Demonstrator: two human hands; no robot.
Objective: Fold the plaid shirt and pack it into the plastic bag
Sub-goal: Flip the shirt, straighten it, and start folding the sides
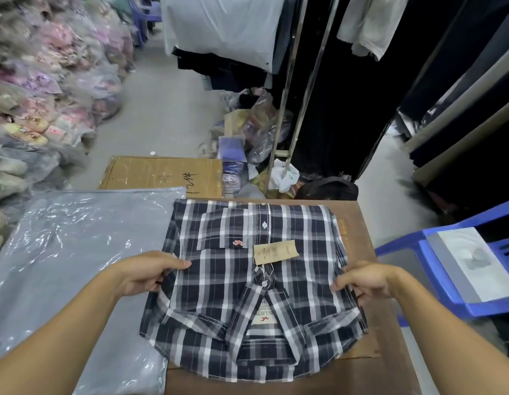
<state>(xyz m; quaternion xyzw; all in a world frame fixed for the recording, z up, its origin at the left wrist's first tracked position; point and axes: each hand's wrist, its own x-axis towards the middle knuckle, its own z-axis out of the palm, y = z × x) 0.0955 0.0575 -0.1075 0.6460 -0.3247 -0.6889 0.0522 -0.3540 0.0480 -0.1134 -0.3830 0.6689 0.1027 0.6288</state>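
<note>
A navy and white plaid shirt (230, 283) lies folded into a rectangle on a brown cardboard surface (358, 223), collar toward me, with a tan paper tag (275, 251) on its front. My left hand (146, 273) pinches the shirt's left edge, thumb on top. My right hand (364, 280) grips the shirt's right edge, fingers curled under the fabric. A clear plastic bag (76, 246) lies flat to the left of the shirt, its right edge beside the shirt's left side.
A blue plastic chair (435, 280) with a grey and white packet on it stands at right. A flat cardboard box (162, 175) lies beyond the bag. Bagged clothes (39, 89) pile up at left. A metal clothes rack (296, 89) stands ahead.
</note>
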